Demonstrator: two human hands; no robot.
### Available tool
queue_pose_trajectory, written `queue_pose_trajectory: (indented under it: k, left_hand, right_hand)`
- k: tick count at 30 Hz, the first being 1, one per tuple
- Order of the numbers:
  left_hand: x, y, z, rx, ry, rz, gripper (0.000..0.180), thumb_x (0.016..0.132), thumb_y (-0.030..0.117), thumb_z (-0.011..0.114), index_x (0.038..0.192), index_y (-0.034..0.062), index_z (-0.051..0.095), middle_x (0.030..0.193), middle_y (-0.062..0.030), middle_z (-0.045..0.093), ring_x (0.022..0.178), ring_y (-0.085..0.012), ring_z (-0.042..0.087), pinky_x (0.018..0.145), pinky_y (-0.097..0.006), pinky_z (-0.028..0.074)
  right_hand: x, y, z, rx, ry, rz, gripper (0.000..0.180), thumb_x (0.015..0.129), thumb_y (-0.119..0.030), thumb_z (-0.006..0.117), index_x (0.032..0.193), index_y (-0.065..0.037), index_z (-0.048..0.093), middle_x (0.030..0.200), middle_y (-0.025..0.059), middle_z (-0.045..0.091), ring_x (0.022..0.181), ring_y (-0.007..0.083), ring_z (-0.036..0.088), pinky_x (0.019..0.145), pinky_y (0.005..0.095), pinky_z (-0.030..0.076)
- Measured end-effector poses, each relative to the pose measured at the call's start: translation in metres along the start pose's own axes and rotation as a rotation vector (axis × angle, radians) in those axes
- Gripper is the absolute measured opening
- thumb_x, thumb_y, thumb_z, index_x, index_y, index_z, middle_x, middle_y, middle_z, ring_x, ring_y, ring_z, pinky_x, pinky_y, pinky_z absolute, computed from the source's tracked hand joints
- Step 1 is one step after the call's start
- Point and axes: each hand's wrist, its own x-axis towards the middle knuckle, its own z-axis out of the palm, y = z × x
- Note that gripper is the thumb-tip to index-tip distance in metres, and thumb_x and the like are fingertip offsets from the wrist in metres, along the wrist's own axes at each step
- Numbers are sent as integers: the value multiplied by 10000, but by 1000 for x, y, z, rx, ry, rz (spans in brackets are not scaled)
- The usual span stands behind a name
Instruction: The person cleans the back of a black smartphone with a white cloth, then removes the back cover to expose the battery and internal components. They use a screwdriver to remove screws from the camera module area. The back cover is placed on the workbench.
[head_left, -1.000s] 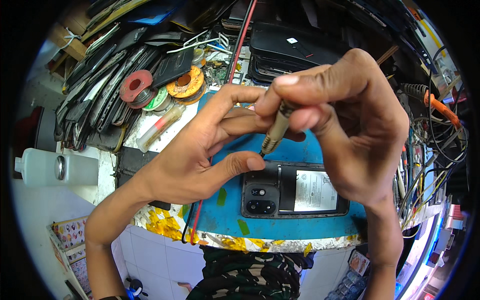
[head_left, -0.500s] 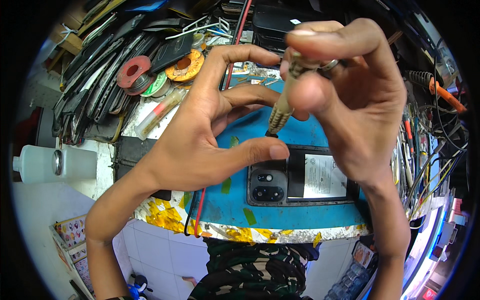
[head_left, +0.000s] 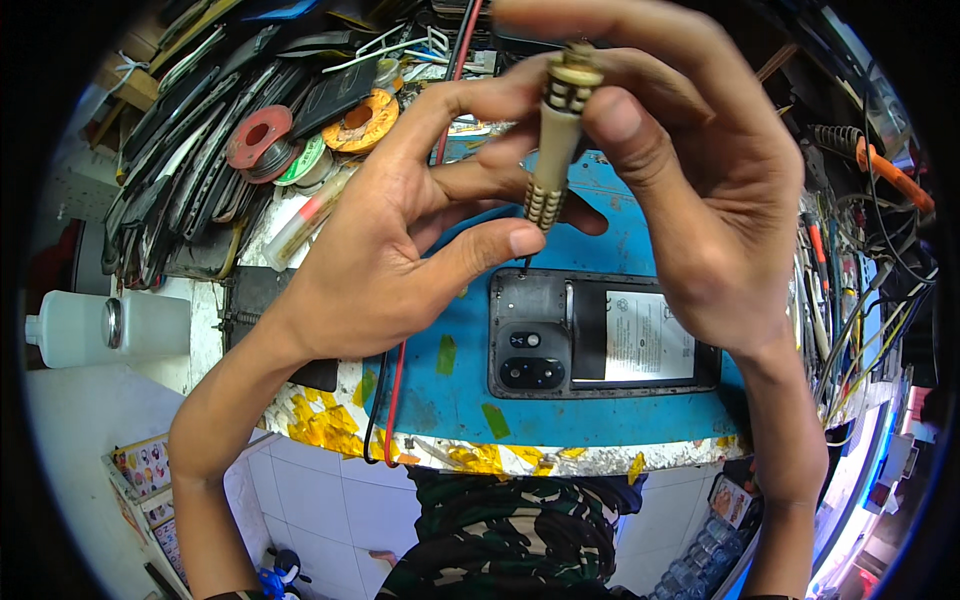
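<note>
A beige screwdriver [head_left: 556, 140] with ribbed bands stands nearly upright, tilted slightly, its thin dark tip at the upper edge of an opened phone [head_left: 535, 305]. My right hand [head_left: 715, 190] has its thumb and fingers around the upper handle, the forefinger arched above the cap and blurred. With thumb and curled fingers, my left hand [head_left: 375, 230] steadies the lower handle; part of the grip is hidden behind it. The phone lies on a blue mat [head_left: 450, 420], its camera block [head_left: 530, 372] at the left and a white-labelled battery [head_left: 648, 335] at the right.
Solder reels [head_left: 262, 140] and a clear tube [head_left: 305, 225] lie left of the mat, before stacked dark phone parts [head_left: 190, 170]. A whitish bottle [head_left: 150, 322] stands far left. Red and black cables [head_left: 393, 400] cross the mat's left side. Tools and wires [head_left: 830, 290] crowd the right.
My right hand's fingers have opened out and shifted left over the screwdriver's top. The screwdriver has moved slightly left and stands more upright. The phone appears a little higher in view.
</note>
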Motion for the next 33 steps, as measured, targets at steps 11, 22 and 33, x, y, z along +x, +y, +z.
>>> queue_pose_trajectory:
  k: [11,22,33]
  left_hand:
    - [-6,-3,-14,335,58,-81,1125,691,-6,913,1559,0,198,1471,-162,465,1353,-268,514,1136,-421,435]
    - [-6,-1,-14,570,-29,-143,1083,672,61,947,1526,-25,286,1315,-136,588,1228,-222,590,1085,-376,462]
    - [-6,-6,-15,558,-69,-54,1123,693,3,917,1569,-15,214,1340,-147,552,1023,-206,686,998,-372,529]
  right_hand:
    - [-4,-1,-2,-29,-6,7,447,904,-115,768,1268,-5,534,1057,148,664,953,204,693,790,317,601]
    - [-5,-3,-3,-47,-12,8,459,908,-87,758,1293,-15,519,1034,141,674,919,198,700,771,305,599]
    - [-2,-2,1,-66,-25,9,475,912,-59,748,1318,-25,504,1011,134,684,885,191,706,752,293,598]
